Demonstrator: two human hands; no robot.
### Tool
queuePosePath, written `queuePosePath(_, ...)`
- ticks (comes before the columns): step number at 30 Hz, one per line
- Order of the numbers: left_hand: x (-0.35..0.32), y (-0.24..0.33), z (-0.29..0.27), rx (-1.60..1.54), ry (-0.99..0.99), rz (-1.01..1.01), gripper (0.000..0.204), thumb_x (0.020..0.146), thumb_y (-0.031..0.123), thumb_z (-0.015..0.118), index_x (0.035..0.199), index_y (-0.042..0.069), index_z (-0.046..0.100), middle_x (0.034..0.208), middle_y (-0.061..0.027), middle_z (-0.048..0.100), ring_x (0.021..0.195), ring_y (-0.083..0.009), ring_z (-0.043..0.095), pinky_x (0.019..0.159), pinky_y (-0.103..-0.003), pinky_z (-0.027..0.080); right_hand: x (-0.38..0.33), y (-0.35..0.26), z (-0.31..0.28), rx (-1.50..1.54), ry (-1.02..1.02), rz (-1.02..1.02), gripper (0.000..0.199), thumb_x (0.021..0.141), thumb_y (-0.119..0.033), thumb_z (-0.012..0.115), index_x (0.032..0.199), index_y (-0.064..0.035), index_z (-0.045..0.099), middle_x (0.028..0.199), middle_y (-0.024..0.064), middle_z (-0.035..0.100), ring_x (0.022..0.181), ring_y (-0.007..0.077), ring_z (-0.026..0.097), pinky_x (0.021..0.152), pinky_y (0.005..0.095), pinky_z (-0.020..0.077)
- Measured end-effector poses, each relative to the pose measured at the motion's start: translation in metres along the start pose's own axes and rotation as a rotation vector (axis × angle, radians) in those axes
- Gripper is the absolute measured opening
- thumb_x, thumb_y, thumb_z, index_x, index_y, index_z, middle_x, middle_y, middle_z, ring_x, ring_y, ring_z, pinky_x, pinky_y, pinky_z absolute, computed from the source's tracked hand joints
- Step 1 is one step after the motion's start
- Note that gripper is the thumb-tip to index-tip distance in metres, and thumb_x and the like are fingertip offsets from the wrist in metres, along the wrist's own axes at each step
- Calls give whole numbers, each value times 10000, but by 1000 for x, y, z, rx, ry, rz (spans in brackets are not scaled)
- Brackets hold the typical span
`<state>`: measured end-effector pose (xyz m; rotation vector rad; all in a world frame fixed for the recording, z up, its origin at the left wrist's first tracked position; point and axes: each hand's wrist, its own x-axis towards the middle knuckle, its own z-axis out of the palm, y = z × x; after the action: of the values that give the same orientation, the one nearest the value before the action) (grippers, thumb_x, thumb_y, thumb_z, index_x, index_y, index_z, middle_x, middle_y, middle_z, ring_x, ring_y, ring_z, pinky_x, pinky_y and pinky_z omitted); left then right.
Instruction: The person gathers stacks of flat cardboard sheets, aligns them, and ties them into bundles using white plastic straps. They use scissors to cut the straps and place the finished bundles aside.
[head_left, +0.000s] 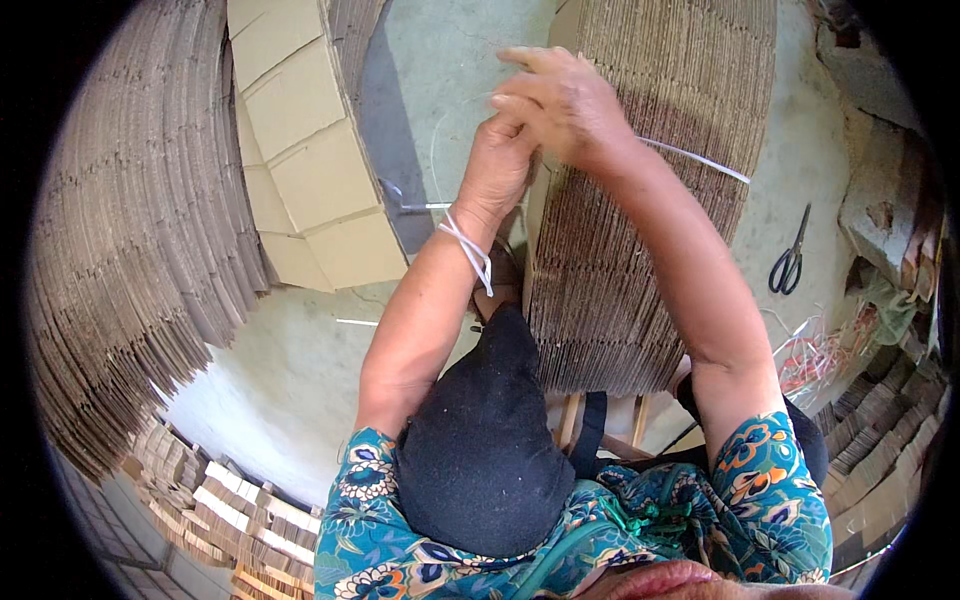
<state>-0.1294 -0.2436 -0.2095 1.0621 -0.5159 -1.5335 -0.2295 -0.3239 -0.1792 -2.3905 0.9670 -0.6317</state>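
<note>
A tall bundle of flat corrugated cardboard pieces (620, 290) stands packed on edge in front of me. Across it runs a thin white strap (695, 159), which passes out of sight behind my right forearm toward my hands. At the bundle's left edge my left hand (500, 165) is closed, its fingers pinched on the strap, though the grip itself is partly covered. My right hand (570, 105) lies just above and against it, its fingers bent and smeared by motion. A loose white strap loop (470, 252) hangs around my left wrist.
Black-handled scissors (790, 262) lie on the floor at the right, near tangled strap scraps (815, 360). Stacked cardboard (140, 210) fills the left, beside a pale folded cardboard bundle (310, 150). More cardboard stacks (250, 520) stand at lower left. My dark-clothed knee (490, 440) is close to the bundle.
</note>
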Motion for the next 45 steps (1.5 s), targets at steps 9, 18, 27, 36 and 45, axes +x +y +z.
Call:
queuePosePath(9,2,-7,-7,-89,-32,41,173,908,151,568,978,8,635,971,-75,645,865,-136,589,808,-261,460,-27,3,-64,108,-187,234,116,758,-171,625,788,-60,645,743,163,616,730,351,602,659,418,478)
queuePosePath(18,-2,0,8,-18,0,132,195,915,185,561,999,27,640,1042,-73,624,971,-143,557,831,-275,460,-37,10,-47,-229,12,134,151,740,-220,653,813,-107,583,713,90,598,689,301,613,603,417,489)
queuePosePath(27,-3,-11,15,-42,276,109,171,922,175,549,950,22,619,919,-53,602,858,-136,551,759,-266,465,-36,19,-55,-237,-148,39,192,800,-264,635,811,-84,571,718,104,591,716,309,603,607,411,483)
queuePosePath(36,8,-28,-15,-97,217,-63,201,932,220,528,915,27,579,767,-33,593,649,-103,529,553,-236,421,-40,22,-67,38,-182,96,282,853,-286,586,749,-25,568,712,151,590,678,316,603,597,405,464)
queuePosePath(45,23,-7,-21,-4,-103,10,203,943,247,483,891,72,571,705,-52,606,614,-157,565,560,-296,457,-15,6,-34,245,-238,217,279,915,-302,515,829,-54,609,734,158,633,678,341,619,629,414,482)
